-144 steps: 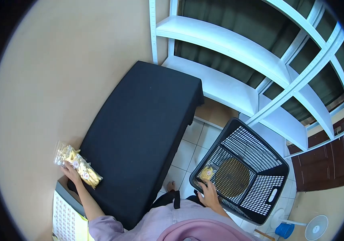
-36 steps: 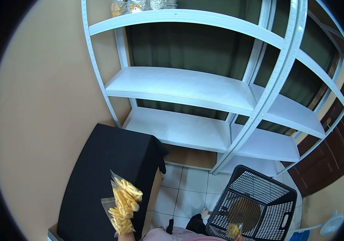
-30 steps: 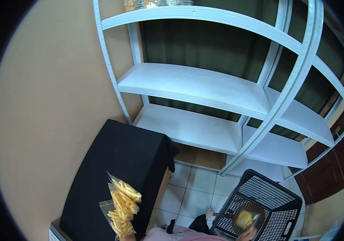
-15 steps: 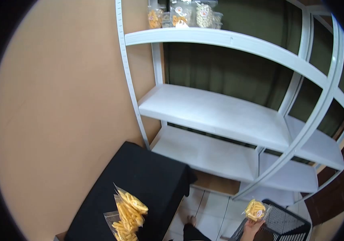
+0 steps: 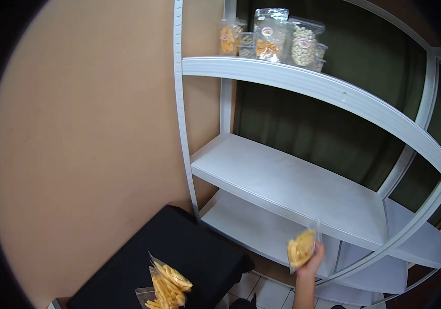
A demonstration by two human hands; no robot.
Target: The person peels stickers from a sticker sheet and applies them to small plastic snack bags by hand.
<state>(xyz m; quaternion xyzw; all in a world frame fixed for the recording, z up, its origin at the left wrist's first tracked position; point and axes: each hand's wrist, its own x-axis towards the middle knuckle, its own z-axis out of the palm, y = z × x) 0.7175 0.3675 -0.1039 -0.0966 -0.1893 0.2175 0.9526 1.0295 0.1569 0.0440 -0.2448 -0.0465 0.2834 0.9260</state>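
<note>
My right hand (image 5: pixel 310 260) grips a clear bag of yellow stick-shaped snacks (image 5: pixel 301 248), raised in front of the lower shelves of a white rack. Its fingers are closed around the bag's right side, and the bag is slightly blurred. At the bottom left, several clear bags of similar yellow snack sticks (image 5: pixel 169 286) overlap in front of a black-covered table (image 5: pixel 189 242). Whether they rest on the cloth or are held from below cannot be told. My left hand is out of sight.
A white shelf rack (image 5: pixel 282 175) fills the right side. On its upper shelf (image 5: pixel 261 67) stand snack pouches (image 5: pixel 269 44), a bag of pale round snacks (image 5: pixel 303 46) and small tubs (image 5: pixel 246 45). A beige wall (image 5: pixel 91 129) is on the left. White floor tiles (image 5: pixel 272 293) show below.
My right hand has lifted the snack bag up and left, away from a black basket that is now out of view. The view has tilted upward, showing more of the upper shelf.
</note>
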